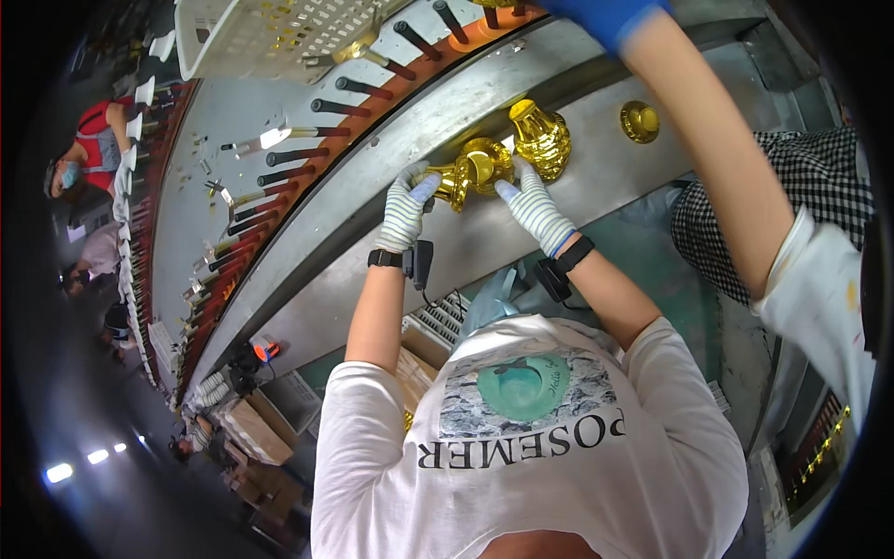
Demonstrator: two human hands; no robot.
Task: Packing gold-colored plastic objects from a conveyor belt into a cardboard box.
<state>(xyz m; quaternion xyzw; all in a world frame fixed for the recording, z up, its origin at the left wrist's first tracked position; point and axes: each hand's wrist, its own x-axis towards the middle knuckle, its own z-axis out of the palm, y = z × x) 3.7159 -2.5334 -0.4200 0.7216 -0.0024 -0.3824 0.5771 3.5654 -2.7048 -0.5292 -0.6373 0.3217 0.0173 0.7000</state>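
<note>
My left hand (407, 207), in a striped knit glove, is closed on a shiny gold flared piece (455, 184) above the metal ledge (596, 154). Right beside that piece is a gold cup-shaped piece (482, 165), its round hollow showing. My right hand (538, 212), gloved alike, has its thumb and fingertips at the right edge of this cup-shaped piece, closed around it. Just beyond those fingers a gold embossed vase-shaped piece (543, 144) lies on the ledge. Farther right sits a small round gold piece (640, 121), apart from both hands.
A co-worker's blue-gloved hand (610, 19) and bare arm reach across the upper right. Beyond the ledge runs a curved orange-edged line of dark upright rods (340, 106). A white perforated basket (247, 47) is at the top left. Cardboard boxes (256, 427) stand lower left.
</note>
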